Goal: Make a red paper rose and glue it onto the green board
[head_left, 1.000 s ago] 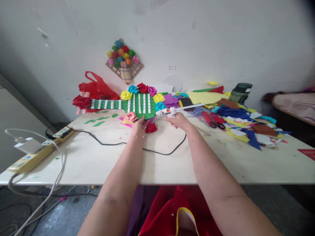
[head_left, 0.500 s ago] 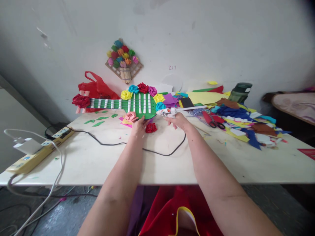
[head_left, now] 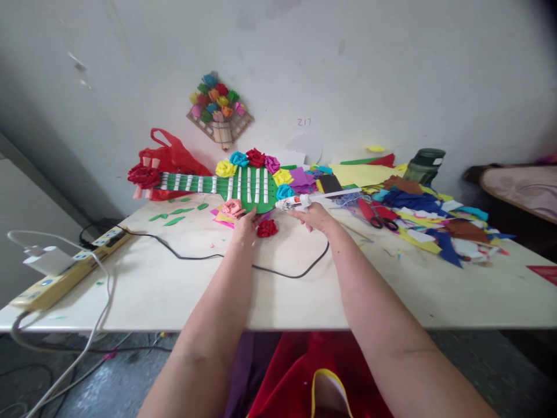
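A green foam guitar (head_left: 243, 184) with white strips and coloured paper roses stands tilted at the far side of the table. My left hand (head_left: 245, 223) grips its lower edge, beside a pink rose (head_left: 233, 208). My right hand (head_left: 316, 216) holds a white glue gun (head_left: 300, 201) whose nozzle points left at the guitar's right rim near a blue rose (head_left: 284, 190). A loose red rose (head_left: 267, 227) lies on the table between my hands. The gun's black cord (head_left: 261, 267) curves across the table.
Foam scraps in many colours and red-handled scissors (head_left: 378, 216) cover the right of the table (head_left: 391, 290). A power strip (head_left: 65, 270) with a white charger lies at the left edge. Green leaf cut-outs (head_left: 174, 220), a red bag (head_left: 174, 157) and a dark green bottle (head_left: 424, 164) stand behind.
The guitar has shifted slightly to the right and its neck end has lifted a little; both hands stay almost where they were.
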Demonstrator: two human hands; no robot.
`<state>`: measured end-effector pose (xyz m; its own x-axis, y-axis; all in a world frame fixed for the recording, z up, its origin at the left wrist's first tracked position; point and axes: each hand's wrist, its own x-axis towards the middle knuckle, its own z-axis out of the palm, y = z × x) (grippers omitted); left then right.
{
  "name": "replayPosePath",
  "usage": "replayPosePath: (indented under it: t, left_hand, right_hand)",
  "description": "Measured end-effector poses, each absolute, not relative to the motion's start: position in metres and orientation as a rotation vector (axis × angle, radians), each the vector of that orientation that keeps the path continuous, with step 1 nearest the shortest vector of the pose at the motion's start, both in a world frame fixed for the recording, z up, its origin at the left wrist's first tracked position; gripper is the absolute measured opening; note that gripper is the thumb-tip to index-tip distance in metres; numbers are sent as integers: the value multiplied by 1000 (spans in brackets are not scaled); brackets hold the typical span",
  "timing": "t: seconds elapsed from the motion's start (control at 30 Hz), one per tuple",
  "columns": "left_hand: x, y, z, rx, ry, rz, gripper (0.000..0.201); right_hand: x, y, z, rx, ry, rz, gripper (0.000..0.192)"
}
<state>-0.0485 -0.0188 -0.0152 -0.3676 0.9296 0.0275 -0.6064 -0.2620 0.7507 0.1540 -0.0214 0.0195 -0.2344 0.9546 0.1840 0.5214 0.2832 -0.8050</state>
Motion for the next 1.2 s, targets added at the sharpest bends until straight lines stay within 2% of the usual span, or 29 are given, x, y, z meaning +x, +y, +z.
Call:
replayPosePath:
  t: [1.2]
  left_hand:
    - [-46,-24,-11,601,781,1847,31]
  right_hand:
    - [152,-18,15,-1310,-1858,768,34]
